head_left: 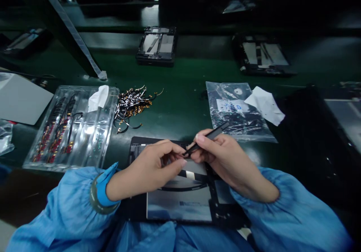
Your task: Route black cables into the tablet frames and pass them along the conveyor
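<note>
My right hand (pixel 221 150) grips a pair of black tweezers (pixel 216 131), slanted with the tip down to the left. Thumb and fingers of my left hand (pixel 158 165) are pinched together at the tweezers' tip; whatever they hold is too small and hidden to name. Both hands are over an opened tablet (pixel 135 146) with its inside facing up. A large silvery battery (pixel 180 205) fills much of its near part, and a thin black cable (pixel 186 188) curves across it. The hands cover the tablet's far middle.
A clear plastic tray (pixel 84 139) of small red and black parts lies left, beside a pile of short flex cables (pixel 132 103). At right lies a clear bag (pixel 237 109) with white paper (pixel 266 105). More opened devices (pixel 156 45) sit farther back. A slanted post (pixel 70 30) rises at left.
</note>
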